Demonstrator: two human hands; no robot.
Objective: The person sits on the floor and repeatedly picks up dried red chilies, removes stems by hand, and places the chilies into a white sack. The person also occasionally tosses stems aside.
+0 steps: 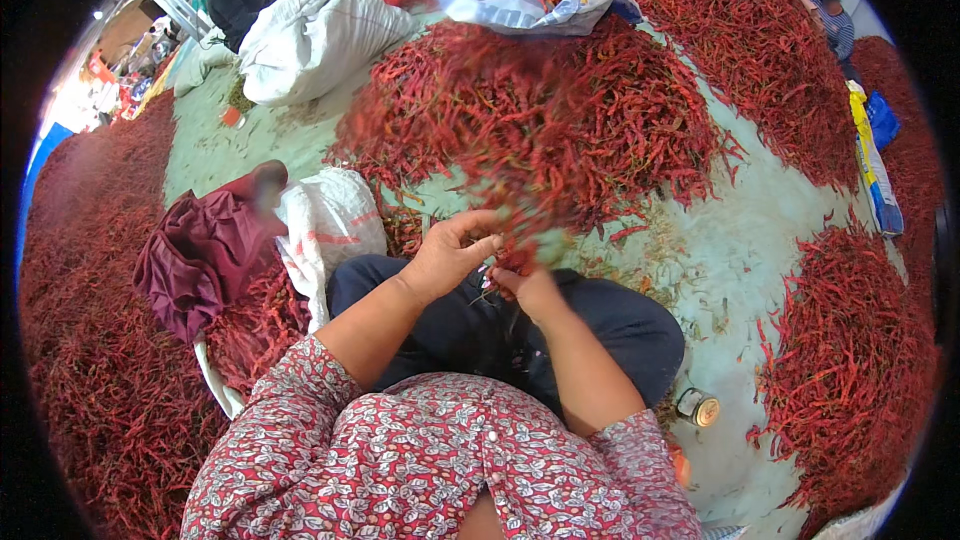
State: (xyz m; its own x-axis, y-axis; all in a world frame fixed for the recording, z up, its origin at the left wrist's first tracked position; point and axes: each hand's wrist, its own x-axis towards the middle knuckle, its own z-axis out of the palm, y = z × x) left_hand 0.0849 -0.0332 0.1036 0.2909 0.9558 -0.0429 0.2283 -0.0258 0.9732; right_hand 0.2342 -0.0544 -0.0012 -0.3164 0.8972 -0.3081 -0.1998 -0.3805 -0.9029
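Over my crossed legs, my left hand point(459, 249) pinches at the near end of some red chili peppers point(521, 240), blurred by motion. My right hand point(529, 291) is closed on the stem side of these same peppers, close beside the left. Thin stems hang between the hands. Just beyond lies a large heap of red chili peppers point(540, 112) on the pale green floor point(720, 240). Stem scraps point(660, 255) are scattered to the right of the heap's near edge.
A white woven sack point(341, 217) and dark red cloth point(206, 247) lie at my left. A glass jar point(697, 406) lies by my right knee. More pepper heaps point(847, 345) flank me. Beyond are a stuffed white sack point(319, 30), a plastic bag point(525, 0) and two people point(229, 0), point(832, 19).
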